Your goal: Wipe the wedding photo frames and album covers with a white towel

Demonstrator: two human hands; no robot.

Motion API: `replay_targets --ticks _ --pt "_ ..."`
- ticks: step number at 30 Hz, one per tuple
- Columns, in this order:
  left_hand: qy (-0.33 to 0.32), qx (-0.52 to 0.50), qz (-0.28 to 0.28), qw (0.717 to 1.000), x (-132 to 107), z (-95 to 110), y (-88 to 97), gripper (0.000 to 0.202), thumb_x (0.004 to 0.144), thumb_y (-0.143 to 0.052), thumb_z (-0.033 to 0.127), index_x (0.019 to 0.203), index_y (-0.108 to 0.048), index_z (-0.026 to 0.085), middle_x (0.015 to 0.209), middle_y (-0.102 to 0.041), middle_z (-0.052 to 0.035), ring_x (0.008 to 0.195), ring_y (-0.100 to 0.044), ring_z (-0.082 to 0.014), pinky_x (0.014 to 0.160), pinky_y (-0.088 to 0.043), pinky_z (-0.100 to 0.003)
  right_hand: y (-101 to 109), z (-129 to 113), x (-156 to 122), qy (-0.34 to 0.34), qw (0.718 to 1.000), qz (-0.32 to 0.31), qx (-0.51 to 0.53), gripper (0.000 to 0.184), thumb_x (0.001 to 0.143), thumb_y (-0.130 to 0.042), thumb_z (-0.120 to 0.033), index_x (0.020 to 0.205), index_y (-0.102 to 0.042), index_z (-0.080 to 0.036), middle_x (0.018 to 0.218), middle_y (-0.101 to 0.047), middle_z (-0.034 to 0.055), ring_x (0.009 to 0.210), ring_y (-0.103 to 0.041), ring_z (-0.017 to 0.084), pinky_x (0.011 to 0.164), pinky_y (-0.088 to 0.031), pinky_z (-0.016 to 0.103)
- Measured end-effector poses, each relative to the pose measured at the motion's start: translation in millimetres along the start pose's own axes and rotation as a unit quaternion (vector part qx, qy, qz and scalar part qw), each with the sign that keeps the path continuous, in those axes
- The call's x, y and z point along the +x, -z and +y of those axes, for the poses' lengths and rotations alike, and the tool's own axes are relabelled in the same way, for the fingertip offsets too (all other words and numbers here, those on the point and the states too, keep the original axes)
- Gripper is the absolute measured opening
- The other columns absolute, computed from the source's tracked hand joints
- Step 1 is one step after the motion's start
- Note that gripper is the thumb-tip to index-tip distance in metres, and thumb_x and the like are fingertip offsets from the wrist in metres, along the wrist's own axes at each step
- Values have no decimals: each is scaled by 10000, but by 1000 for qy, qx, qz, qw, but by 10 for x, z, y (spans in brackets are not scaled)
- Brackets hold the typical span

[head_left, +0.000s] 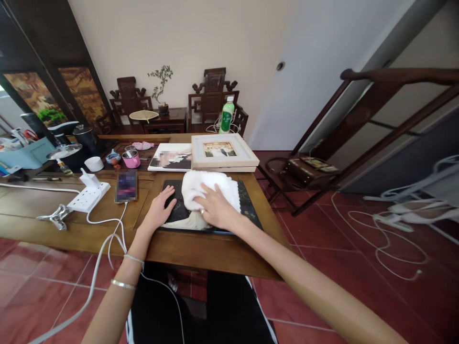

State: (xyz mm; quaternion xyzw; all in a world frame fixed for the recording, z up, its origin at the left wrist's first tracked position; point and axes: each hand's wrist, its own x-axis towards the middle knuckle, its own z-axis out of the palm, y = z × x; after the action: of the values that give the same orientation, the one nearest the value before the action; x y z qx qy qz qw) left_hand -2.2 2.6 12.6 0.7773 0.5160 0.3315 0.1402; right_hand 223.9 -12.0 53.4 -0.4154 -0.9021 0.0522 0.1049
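Note:
My right hand [216, 207] lies flat, fingers spread, pressing a white towel [210, 188] onto a dark flat picture panel [248, 209] lying on the wooden table [46, 224]. To its left, my left hand [160, 207] rests open on the same panel's near left corner, fingers pointing away from me. The towel covers the panel's middle. Both hands touch the panel but grip nothing.
Behind the panel lie a white framed photo [224, 151] and an unframed print [170, 156]. A phone [126, 186], a white power strip [88, 193] with cables, a pink pot [131, 159] and a green bottle [226, 115] stand around. Carved chairs [214, 98] line the wall; cables trail over the red floor at right.

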Motion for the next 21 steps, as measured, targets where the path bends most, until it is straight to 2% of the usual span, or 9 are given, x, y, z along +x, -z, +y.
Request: replay_targets --ticks 2,5,7,9,14,18,21 --pt "-2 1 0 1000 2 4 -1 446 907 -458 340 1248 -569 76 1368 -524 -176 1338 -420 -246 1135 -309 -424 -19 -234 -255 11 1000 -13 19 485 736 -478 -84 1198 -599 -169 1469 -415 113 1410 -178 358 1082 -112 672" --pt "-2 -1 2 1000 8 4 -1 412 918 -418 310 1229 -586 98 1367 -530 -157 1336 -423 -245 1134 -310 -436 -20 -532 -598 26 998 -30 39 441 691 -513 -81 1093 -658 -191 1499 -371 90 1419 -134 378 1093 -68 677" --pt "-4 -3 2 1000 11 0 1 397 920 -395 287 1225 -591 126 1366 -537 -135 1335 -425 -240 1132 -313 -447 -3 -632 -728 45 997 -44 50 409 679 -529 -96 1042 -679 -209 1499 -370 87 1418 -130 388 1090 -66 685" --pt "-6 -1 0 1000 11 -4 2 399 916 -388 275 1234 -585 134 1368 -538 -127 1338 -422 -235 1132 -314 -443 17 -629 -759 60 995 -51 58 409 671 -531 -102 1033 -681 -222 1491 -386 76 1419 -138 378 1093 -75 678" --pt "-9 7 2 1000 -1 -19 -6 436 916 -387 279 1287 -539 107 1415 -481 -148 1372 -367 -236 1143 -288 -448 41 -298 -496 48 997 -26 46 469 679 -504 -71 1108 -646 -199 1481 -404 82 1413 -200 335 1104 -119 641" --pt "-7 0 -1 1000 -3 -51 -20 448 919 -381 288 1315 -517 129 1422 -474 -134 1381 -346 -239 1143 -279 -464 31 11 -67 23 1000 -11 3 476 758 -469 -100 1216 -586 -166 1436 -454 137 1400 -231 335 1078 -176 636" --pt "-5 0 -5 1000 3 -67 -21 458 916 -382 299 1299 -530 95 1412 -478 -162 1364 -378 -250 1140 -285 -463 17 130 279 -5 1000 -4 -17 474 808 -436 -135 1270 -544 -157 1366 -524 155 1389 -249 333 1065 -193 633"
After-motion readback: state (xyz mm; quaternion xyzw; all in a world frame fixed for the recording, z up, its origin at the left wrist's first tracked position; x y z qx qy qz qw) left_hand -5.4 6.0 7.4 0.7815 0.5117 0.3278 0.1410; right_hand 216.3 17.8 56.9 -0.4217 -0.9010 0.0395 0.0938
